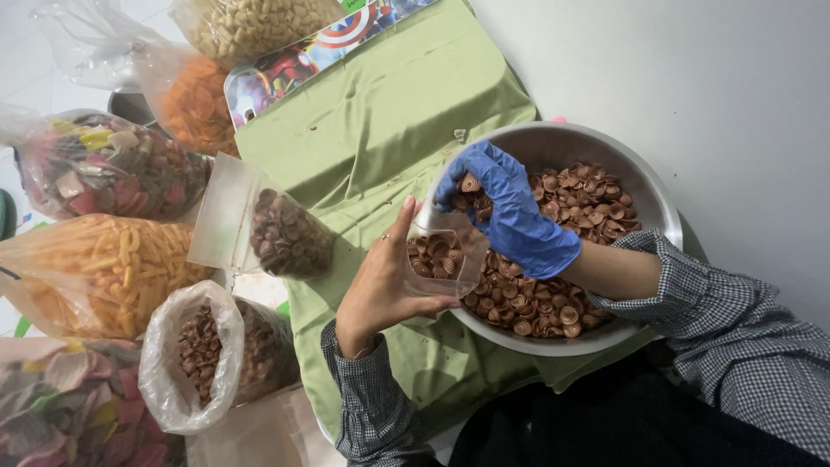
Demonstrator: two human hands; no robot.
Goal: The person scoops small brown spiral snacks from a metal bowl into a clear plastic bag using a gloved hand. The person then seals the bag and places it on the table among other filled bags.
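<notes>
I see the left hand (380, 285) bare, closed around a small clear plastic bag (441, 259) and holding its mouth open just over the rim of the metal bowl (661, 212). The bag is kept there, I think, so that any piece which falls lands back in the bowl and not on the green cloth (380, 121). Some brown pieces already lie inside the bag.

The right hand (510, 212) wears a blue glove and is curled over a small handful of the brown shell-shaped snacks (588, 199), with the fingers pointing down toward the bag's opening. The glove is probably there to keep the food clean, because only this hand touches the snacks. The bowl sits on the green cloth, close to the person's body, so both hands reach it easily.

To the left of the cloth I see a filled small bag of the same snacks (285, 233) lying on its side, apart from the bowl. Beside it lie bigger bags: a large open bag of brown snacks (207, 355), a bag of yellow sticks (104, 268), a bag of mixed coloured chips (112, 169) and a bag of orange pieces (194, 104). They are grouped at one side, well apart from the hands.
</notes>
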